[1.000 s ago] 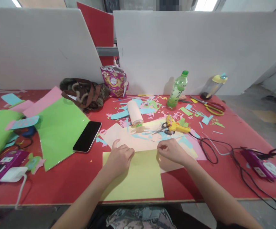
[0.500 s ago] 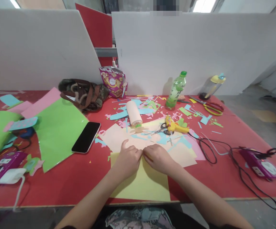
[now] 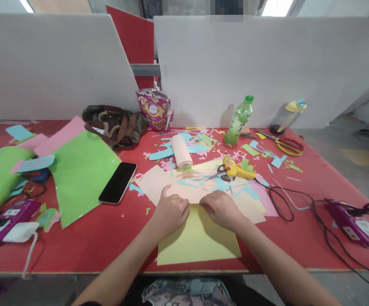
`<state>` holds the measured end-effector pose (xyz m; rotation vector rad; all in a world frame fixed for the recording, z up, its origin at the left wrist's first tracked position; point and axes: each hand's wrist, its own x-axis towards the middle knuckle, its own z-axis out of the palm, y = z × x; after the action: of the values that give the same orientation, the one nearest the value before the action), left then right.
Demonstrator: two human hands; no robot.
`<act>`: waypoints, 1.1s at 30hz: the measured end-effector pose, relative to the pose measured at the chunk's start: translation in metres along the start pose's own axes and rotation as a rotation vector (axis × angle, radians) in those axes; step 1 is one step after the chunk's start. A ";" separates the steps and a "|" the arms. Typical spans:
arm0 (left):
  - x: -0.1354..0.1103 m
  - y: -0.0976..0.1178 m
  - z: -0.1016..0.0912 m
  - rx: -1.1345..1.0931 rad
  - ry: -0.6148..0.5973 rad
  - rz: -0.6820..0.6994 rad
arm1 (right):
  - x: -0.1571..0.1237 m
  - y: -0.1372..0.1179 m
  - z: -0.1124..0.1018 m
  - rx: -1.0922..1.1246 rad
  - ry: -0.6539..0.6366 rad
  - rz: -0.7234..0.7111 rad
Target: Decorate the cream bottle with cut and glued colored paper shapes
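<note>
A yellow sheet of paper (image 3: 200,244) lies at the near edge of the red table (image 3: 108,238). My left hand (image 3: 171,210) and my right hand (image 3: 222,209) both press on its far edge, fingers curled down on the paper, close together. Just beyond them lie peach paper sheets (image 3: 159,182) with blue scraps on top.
A black phone (image 3: 118,182) rests on a green sheet (image 3: 79,174) at left. A paper roll (image 3: 181,151), scissors (image 3: 218,173), yellow glue gun (image 3: 237,170) with black cord (image 3: 286,204), green bottle (image 3: 239,120), bag (image 3: 114,125) and purple power strips (image 3: 353,221) surround the work.
My hands came together from the sheet's two upper corners toward its middle. The yellow sheet has turned and slid a little to the right.
</note>
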<state>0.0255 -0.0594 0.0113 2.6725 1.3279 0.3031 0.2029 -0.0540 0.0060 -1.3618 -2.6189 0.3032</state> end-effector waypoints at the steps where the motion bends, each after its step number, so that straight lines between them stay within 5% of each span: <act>1: -0.001 -0.002 0.000 0.009 -0.002 -0.004 | -0.001 0.002 -0.001 -0.004 0.000 0.004; 24: -0.031 -0.052 -0.006 0.029 0.072 -0.246 | -0.014 0.034 -0.009 0.028 0.080 0.031; 29: -0.023 -0.033 -0.005 0.054 0.300 -0.112 | -0.007 0.023 -0.007 0.009 0.112 -0.032; 33: -0.008 -0.006 0.003 0.101 0.211 0.041 | 0.004 0.003 -0.007 -0.035 0.125 -0.106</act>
<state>0.0171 -0.0626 0.0067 2.8196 1.3805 0.5515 0.2047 -0.0486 0.0123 -1.2056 -2.5918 0.1538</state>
